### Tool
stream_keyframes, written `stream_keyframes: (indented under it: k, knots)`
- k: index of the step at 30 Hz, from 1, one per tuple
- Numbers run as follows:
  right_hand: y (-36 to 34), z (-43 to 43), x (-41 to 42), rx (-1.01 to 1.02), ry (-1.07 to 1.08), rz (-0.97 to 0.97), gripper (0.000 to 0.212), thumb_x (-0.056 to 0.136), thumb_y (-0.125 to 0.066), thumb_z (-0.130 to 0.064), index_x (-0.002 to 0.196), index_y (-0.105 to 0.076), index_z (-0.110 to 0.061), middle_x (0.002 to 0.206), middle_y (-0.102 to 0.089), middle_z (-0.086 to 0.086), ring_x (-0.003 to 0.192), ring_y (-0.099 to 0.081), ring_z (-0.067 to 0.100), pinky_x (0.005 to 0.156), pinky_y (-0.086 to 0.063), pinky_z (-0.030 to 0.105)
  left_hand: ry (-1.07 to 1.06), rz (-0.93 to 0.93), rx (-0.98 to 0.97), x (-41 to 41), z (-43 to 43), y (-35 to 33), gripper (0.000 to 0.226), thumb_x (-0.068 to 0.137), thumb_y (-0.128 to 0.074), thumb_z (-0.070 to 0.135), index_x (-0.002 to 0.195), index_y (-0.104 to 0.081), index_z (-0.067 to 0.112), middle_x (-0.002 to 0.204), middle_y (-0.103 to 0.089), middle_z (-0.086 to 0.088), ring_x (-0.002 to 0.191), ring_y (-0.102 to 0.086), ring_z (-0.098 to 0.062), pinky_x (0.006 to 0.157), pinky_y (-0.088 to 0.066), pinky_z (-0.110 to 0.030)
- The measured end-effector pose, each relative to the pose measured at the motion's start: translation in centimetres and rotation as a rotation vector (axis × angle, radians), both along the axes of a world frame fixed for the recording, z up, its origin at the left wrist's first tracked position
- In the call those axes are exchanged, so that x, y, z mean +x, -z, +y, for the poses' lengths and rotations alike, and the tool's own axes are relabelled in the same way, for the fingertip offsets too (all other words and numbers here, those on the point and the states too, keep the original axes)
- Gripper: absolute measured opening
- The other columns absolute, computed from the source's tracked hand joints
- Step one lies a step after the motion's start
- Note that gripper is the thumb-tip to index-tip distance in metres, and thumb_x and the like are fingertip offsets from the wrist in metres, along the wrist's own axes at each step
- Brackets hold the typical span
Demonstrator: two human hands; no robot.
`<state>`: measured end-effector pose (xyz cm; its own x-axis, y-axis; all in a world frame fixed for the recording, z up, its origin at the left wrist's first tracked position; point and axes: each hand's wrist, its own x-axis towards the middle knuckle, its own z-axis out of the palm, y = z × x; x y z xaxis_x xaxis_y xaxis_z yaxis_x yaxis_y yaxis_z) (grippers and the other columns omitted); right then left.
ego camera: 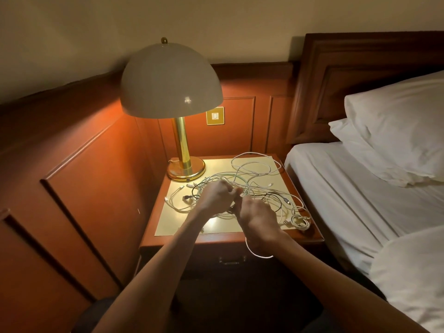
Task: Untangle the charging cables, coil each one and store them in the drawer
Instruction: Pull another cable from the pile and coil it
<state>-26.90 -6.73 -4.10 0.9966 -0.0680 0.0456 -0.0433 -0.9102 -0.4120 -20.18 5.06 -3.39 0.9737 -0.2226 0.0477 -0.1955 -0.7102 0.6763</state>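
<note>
Now, cables [252, 174]: lying in a white-and-black tangle across the pale mat [173, 224] on the desk [221, 239], some loops reaching its right edge.
Left hand [215, 195]: curling its fingers into the middle of the tangle, pinching the cables.
Right hand [258, 218]: hovering just beside the left, gripping a white strand [254, 253] that is looping down under the wrist.
Drawer [231, 259]: sitting closed below the desk top.
Surroundings: lamp [170, 82] glowing at the back left corner; bed [348, 188] with pillows [403, 131] lying to the right.
</note>
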Motion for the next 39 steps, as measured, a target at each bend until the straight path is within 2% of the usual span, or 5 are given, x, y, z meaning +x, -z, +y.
stream_keyframes:
  k: [11,16,19,29,39]
  knots:
    - [-2.3,0.4,1.4,0.183,-0.067,0.032,0.041,0.105,-0.040,-0.038,0.100,-0.070,-0.010,0.078,-0.067,0.009,0.054,-0.067,0.021,0.054,-0.060,0.031,-0.239,0.088,-0.302,1.5,1.0,1.3,0.038,0.085,-0.064,0.031,0.049,-0.061,0.019,0.045,-0.056,0.004,0.044,-0.050,-0.014,0.048,-0.034,-0.022]
    - [-1.2,0.2,0.8,0.607,-0.071,0.056,0.042,0.104,-0.047,-0.037,0.106,-0.071,-0.004,0.098,-0.071,0.020,0.063,-0.066,0.016,0.046,-0.058,0.031,-0.193,0.098,-0.317,2.2,0.8,1.6,0.039,0.085,-0.063,0.025,0.047,-0.057,0.018,0.043,-0.052,0.004,0.041,-0.046,-0.014,0.046,-0.036,-0.021]
    - [-0.6,0.4,0.4,0.852,-0.040,0.053,0.042,0.104,-0.048,-0.036,0.112,-0.068,0.001,0.065,-0.051,0.007,0.054,-0.050,0.009,0.047,-0.057,0.030,-0.139,0.005,-0.321,2.6,0.4,0.9,0.044,0.089,-0.060,0.023,0.046,-0.055,0.020,0.039,-0.051,0.008,0.037,-0.043,-0.008,0.044,-0.035,-0.020]
    - [-0.6,-0.4,0.6,1.103,0.019,0.350,0.036,0.106,-0.041,-0.038,0.097,-0.058,-0.008,0.057,-0.029,-0.004,0.044,-0.028,0.008,0.048,-0.053,0.029,-0.055,0.098,-0.301,3.4,0.8,2.6,0.071,0.097,-0.043,0.058,0.038,-0.054,0.021,0.043,-0.052,0.006,0.046,-0.048,-0.013,0.057,-0.037,-0.026]
    - [-0.1,0.5,-1.0,0.790,0.015,-0.015,0.046,0.106,-0.040,-0.040,0.117,-0.064,-0.002,0.076,-0.063,0.017,0.046,-0.053,0.012,0.044,-0.054,0.025,-0.076,0.027,-0.465,3.7,-1.2,2.2,0.058,0.101,-0.050,0.038,0.051,-0.056,0.009,0.045,-0.051,0.001,0.037,-0.044,-0.006,0.050,-0.035,-0.022]
